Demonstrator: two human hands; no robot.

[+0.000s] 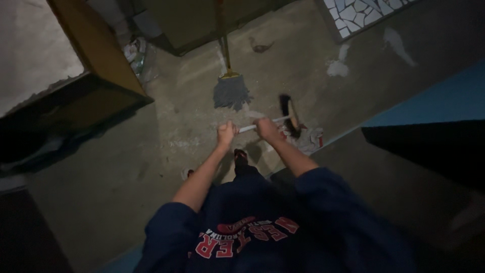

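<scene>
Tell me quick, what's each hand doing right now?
Left hand: closed around the broom's white handle.
Right hand: closed around the same handle, nearer the dark brush head.

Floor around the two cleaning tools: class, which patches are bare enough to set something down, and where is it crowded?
Bare concrete floor lies left of the left hand, up to the wooden cabinet. More lies between the mop and the mosaic tiles. Crowded: the broom in the right hand, over a cloth.
</scene>
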